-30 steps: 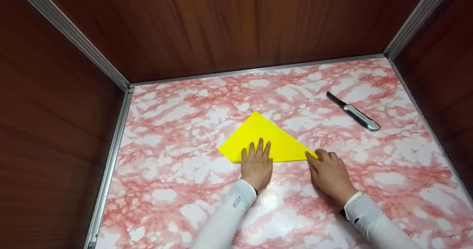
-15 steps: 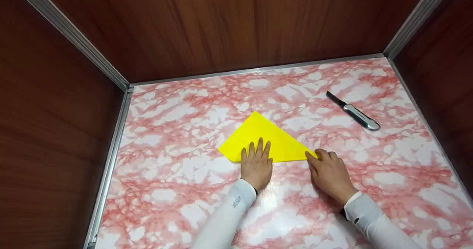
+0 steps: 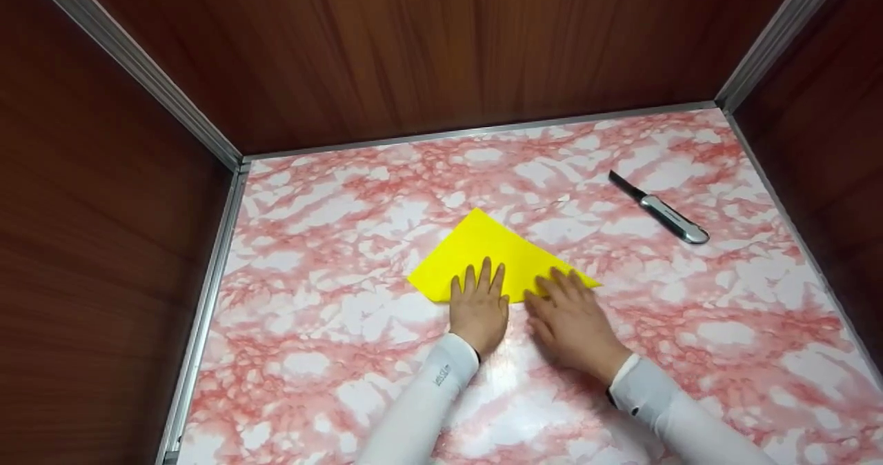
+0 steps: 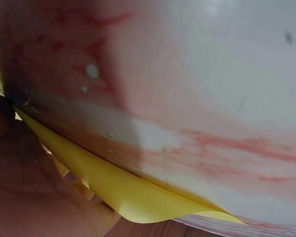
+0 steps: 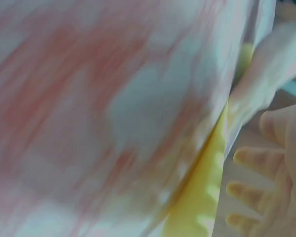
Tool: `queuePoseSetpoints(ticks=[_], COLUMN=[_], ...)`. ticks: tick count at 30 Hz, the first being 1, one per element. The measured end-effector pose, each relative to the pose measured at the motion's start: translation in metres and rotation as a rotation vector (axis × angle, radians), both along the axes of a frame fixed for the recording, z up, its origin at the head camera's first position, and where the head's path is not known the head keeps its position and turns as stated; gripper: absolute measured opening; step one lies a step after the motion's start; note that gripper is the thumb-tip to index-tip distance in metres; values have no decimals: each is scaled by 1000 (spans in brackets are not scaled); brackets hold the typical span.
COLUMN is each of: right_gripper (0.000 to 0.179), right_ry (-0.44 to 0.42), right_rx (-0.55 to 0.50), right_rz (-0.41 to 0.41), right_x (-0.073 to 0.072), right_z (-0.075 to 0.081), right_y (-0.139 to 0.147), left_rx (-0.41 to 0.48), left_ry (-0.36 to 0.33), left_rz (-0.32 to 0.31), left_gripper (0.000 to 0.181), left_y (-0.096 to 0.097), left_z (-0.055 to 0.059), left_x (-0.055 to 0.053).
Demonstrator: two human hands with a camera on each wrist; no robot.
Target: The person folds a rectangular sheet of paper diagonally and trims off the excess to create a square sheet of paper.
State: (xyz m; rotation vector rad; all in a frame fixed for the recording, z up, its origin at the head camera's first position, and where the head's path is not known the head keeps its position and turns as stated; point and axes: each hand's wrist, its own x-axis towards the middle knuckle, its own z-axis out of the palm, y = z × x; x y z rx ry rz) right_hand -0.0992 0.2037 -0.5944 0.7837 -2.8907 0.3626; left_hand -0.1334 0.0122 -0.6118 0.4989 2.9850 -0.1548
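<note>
A yellow sheet of paper point(image 3: 479, 241), folded into a pointed shape, lies on the table in the head view. My left hand point(image 3: 481, 311) rests on its near edge with straight, spread fingers. Over the right part of the sheet is my right hand point(image 3: 572, 323), slightly blurred, its fingers extended and spread. In the left wrist view, the near edge of the paper point(image 4: 113, 187) curves up off the tabletop beside the left hand point(image 4: 39, 192). The right wrist view has the right hand's fingers point(image 5: 259, 163) just above the paper point(image 5: 200, 197), holding nothing.
A utility knife point(image 3: 672, 218) with its blade out lies at the back right, pointing to the back left. Dark wood panels point(image 3: 428, 51) with metal edging enclose the red-and-white marbled table point(image 3: 310, 361) at the back and both sides.
My right hand has let go of the paper's right corner and moved left over the sheet, its fingers spreading. The left hand, paper and knife have stayed in place.
</note>
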Motion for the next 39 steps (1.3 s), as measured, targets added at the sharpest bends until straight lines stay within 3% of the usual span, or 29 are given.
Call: queuePoseSetpoints(ticks=[4, 11, 16, 21, 25, 28, 33, 39], right_gripper=[47, 51, 52, 55, 56, 54, 49, 46], right_ry=[2, -2, 22, -20, -42, -51, -44, -14], right_rx=[-3, 30, 35, 68, 74, 74, 69, 52], right_rz=[88, 83, 100, 93, 89, 89, 91, 102], right_x=[0, 0, -1, -1, 1, 2, 1, -3], right_z=[-8, -16, -14, -10, -10, -10, -11, -11], right_y=[-16, -19, -19, -22, -23, -24, -22, -20], left_rx=[-2, 1, 8, 3, -53, -62, -13, 47], left_ry=[-3, 7, -2, 11, 84, 122, 90, 78], left_rz=[1, 5, 10, -16, -96, -163, -224, -230], left_gripper=[59, 59, 60, 59, 60, 59, 59, 62], left_y=[1, 0, 1, -1, -6, -10, -15, -15], left_z=[0, 0, -1, -3, -3, -4, -7, -8], left_x=[0, -1, -3, -3, 5, 18, 39, 45])
